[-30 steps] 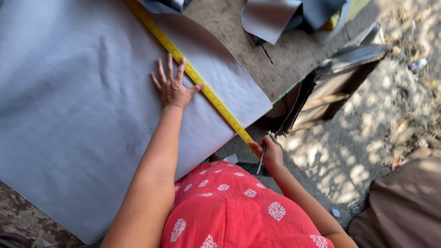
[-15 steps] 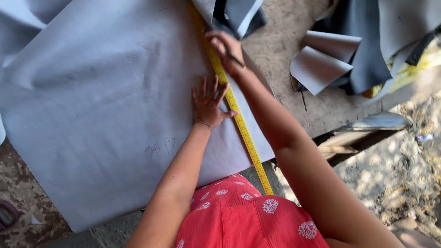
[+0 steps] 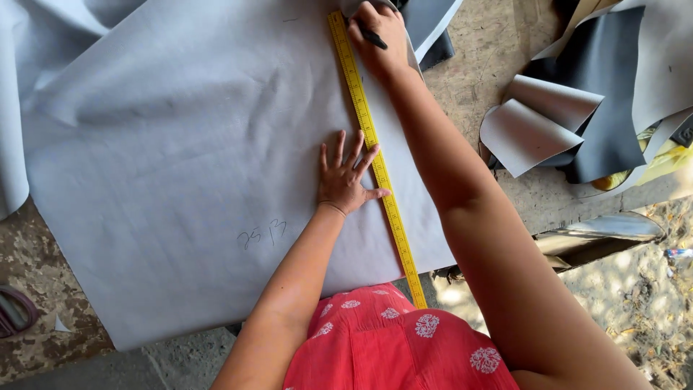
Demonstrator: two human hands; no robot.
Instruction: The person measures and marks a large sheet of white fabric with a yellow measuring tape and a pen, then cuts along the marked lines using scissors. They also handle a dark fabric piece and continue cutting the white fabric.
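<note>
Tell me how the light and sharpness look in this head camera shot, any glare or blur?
Head view: soft even shade over the grey sheet and yellow ruler; harsh dappled sun on the ground at lower right; both the left hand and right hand sharp, no motion blur.

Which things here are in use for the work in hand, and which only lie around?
In use: grey sheet, yellow ruler pressed by left hand, dark pen in right hand.
Lying about: curled grey and black offcuts, sandal.
</note>
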